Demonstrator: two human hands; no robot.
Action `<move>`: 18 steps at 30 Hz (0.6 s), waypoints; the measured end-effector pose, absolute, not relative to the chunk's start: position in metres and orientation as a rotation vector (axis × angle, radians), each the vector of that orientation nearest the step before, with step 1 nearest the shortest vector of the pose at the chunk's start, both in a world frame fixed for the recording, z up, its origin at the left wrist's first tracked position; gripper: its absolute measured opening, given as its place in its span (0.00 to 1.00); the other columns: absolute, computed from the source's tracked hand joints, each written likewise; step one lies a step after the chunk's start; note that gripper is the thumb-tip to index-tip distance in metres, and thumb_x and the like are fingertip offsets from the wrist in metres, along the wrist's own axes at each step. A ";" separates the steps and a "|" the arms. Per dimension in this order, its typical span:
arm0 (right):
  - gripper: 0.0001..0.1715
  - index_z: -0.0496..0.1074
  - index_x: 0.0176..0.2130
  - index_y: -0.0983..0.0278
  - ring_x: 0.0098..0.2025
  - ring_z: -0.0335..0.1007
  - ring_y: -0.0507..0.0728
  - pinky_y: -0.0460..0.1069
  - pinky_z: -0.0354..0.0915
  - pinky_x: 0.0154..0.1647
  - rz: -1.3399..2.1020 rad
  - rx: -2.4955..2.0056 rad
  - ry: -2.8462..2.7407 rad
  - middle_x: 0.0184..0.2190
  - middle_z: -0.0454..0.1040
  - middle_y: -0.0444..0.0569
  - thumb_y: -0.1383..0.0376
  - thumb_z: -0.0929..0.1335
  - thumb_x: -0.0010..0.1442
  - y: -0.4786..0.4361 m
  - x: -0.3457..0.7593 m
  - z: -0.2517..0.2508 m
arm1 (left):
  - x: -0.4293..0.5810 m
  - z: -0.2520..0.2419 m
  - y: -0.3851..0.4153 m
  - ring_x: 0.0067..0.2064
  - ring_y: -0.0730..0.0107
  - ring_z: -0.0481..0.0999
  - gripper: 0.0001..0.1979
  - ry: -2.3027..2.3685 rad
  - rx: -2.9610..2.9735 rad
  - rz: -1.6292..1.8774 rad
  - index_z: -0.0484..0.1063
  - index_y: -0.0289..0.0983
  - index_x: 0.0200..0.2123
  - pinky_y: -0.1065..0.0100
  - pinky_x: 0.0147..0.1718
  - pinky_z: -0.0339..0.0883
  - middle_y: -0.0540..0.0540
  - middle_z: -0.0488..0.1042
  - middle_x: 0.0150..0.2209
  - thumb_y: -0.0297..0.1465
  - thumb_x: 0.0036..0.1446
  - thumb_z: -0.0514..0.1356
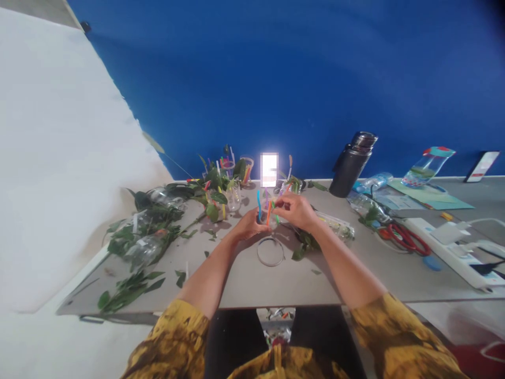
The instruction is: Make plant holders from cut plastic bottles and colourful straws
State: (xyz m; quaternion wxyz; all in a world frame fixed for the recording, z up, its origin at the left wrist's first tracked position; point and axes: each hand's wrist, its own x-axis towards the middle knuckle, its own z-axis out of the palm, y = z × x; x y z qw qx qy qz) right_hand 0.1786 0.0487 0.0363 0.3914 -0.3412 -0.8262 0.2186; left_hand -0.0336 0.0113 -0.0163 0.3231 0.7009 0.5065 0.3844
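Both hands are together at mid-table, fingers meeting over the work. The left hand [248, 226] cups a clear cup [265, 217] holding coloured sticks [269, 213] in blue, orange and green. The right hand [295, 210] pinches at the sticks from the right; its exact grip is partly hidden by the fingers. Nearest the body, yellow patterned sleeves [173, 337] cover the upper arms, and the forearms reach in over the near edge of the grey tabletop [252, 287]. A thin wire ring [270, 251] lies just nearer than the hands, not touching them. Leafy sprigs [130, 289] and a plastic bottle [145, 250] lie along the left edge of the tabletop. To the right lie red-handled scissors [404, 239] and a white power strip [445, 247]. Farther on, clear tumblers [233, 197] with sticks and leaves stand near the back edge, left of a dark vacuum flask [351, 166], before a blue wall [236, 79].
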 end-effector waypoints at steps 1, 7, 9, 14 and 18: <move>0.08 0.81 0.33 0.62 0.32 0.67 0.53 0.48 0.63 0.38 0.498 -0.862 -2.106 0.33 0.76 0.46 0.59 0.75 0.57 0.049 0.178 0.036 | -0.034 -0.016 0.011 0.41 0.60 0.77 0.23 1.323 1.843 1.009 0.76 0.37 0.44 0.61 0.44 0.72 0.48 0.80 0.37 0.35 0.43 0.75; 0.09 0.77 0.30 0.62 0.35 0.70 0.55 0.49 0.64 0.39 0.486 -0.799 -2.114 0.31 0.76 0.47 0.61 0.72 0.60 0.050 0.181 0.035 | -0.034 -0.016 0.012 0.39 0.62 0.77 0.21 1.331 1.852 0.994 0.76 0.37 0.43 0.62 0.43 0.72 0.49 0.81 0.37 0.33 0.44 0.74; 0.09 0.76 0.29 0.63 0.33 0.69 0.55 0.48 0.64 0.37 0.536 -0.836 -2.084 0.31 0.77 0.47 0.61 0.71 0.59 0.051 0.182 0.034 | -0.033 -0.015 0.011 0.39 0.61 0.77 0.21 1.332 1.845 0.998 0.76 0.37 0.42 0.62 0.43 0.72 0.48 0.81 0.37 0.33 0.44 0.74; 0.12 0.77 0.31 0.63 0.31 0.70 0.55 0.49 0.64 0.36 0.694 -0.878 -1.992 0.29 0.78 0.46 0.57 0.70 0.59 0.053 0.183 0.035 | -0.033 -0.012 0.009 0.41 0.60 0.78 0.23 1.298 1.835 1.013 0.77 0.38 0.45 0.61 0.46 0.73 0.48 0.82 0.39 0.32 0.43 0.74; 0.13 0.78 0.32 0.64 0.34 0.72 0.56 0.50 0.66 0.38 0.737 -0.802 -1.955 0.32 0.79 0.48 0.55 0.72 0.57 0.054 0.181 0.033 | -0.032 -0.011 0.010 0.41 0.60 0.78 0.23 1.326 1.828 0.991 0.76 0.38 0.45 0.62 0.44 0.73 0.48 0.82 0.40 0.31 0.42 0.73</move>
